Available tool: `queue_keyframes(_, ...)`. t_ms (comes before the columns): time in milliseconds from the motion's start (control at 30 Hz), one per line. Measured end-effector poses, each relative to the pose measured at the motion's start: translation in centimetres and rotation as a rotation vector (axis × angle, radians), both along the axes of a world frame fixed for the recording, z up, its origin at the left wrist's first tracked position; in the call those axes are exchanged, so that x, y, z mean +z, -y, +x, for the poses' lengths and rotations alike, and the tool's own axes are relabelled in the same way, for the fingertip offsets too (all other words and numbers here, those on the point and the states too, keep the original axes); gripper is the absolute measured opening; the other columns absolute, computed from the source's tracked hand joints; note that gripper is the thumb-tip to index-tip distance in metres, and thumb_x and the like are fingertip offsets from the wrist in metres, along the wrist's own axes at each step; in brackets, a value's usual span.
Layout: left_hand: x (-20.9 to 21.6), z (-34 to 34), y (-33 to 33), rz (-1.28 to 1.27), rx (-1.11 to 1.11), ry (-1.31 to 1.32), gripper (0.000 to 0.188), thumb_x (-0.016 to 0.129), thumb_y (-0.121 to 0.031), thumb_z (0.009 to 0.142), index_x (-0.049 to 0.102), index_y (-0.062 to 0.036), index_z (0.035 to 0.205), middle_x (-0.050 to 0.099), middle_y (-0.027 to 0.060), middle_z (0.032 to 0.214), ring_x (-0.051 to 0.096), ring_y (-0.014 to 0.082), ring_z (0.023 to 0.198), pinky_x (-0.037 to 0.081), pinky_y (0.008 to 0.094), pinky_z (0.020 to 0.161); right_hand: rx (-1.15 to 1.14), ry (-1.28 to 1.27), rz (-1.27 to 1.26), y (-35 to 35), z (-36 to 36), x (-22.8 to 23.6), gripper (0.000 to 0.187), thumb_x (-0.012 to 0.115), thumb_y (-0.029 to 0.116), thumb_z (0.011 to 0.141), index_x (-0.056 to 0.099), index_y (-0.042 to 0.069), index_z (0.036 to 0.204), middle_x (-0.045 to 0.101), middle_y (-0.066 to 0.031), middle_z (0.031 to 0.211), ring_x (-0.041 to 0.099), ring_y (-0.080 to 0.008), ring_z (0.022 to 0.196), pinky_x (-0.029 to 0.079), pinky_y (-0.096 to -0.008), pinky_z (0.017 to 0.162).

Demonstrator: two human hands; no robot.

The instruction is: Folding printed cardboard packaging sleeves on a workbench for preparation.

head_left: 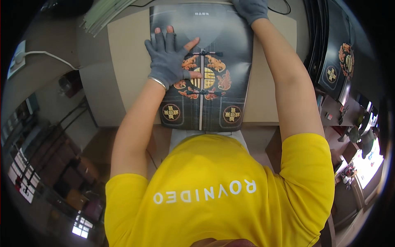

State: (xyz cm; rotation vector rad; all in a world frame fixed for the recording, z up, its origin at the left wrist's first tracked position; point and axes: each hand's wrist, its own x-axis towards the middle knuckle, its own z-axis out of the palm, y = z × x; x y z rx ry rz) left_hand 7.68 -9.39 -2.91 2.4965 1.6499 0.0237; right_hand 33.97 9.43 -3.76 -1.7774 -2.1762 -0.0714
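A flat black printed sheet or bag (pixel 238 41), with a jacket-front pattern of orange figures around a gold disc, lies in front of me. My left hand (pixel 168 61) rests palm-down on its left half, fingers spread, in a grey glove with bare fingertips. A metal bangle circles that wrist. At the top right corner of the printed piece is my right hand (pixel 252 10), also in a grey glove. The picture's upper edge cuts it off, so its fingers hardly show, and whether it grips the corner is unclear.
Beneath the printed piece is a beige board (pixel 127 53) on the table. A bundle of thin pale strips (pixel 103 16) lies at the upper left. More black printed pieces (pixel 333 66) are stacked at the right. A white cable (pixel 51 55) runs from a wall socket at left.
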Motion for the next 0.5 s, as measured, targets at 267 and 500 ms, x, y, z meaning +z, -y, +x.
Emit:
queue_keyframes(267,1.3,0.4,-0.3,-0.077,0.027,-0.174,0.116,0.06,-0.093,0.052,0.022,-0.0495,0.153,0.006,0.0304,0.16,0.0,0.0567,0.145,0.006,0.0742,0.104,0.402,0.017,-0.344,24.2,0.0,1.8,0.099,0.07,0.054,0.078,0.029,0.002,0.151,0.03,-0.0251,0.155,0.027,-0.0409,0.145,0.022,-0.0553,0.117)
queue_keyframes(500,2.0,0.3,-0.5,-0.125,0.048,-0.244,0.115,0.055,-0.096,0.054,0.019,-0.0499,0.153,0.004,0.0289,0.161,-0.002,0.0562,0.145,0.005,0.0764,0.103,0.495,-0.051,-0.384,39.1,0.6,3.4,0.063,0.067,0.042,0.086,0.053,0.006,0.135,0.048,-0.0197,0.142,0.04,-0.0358,0.137,0.031,-0.0502,0.112)
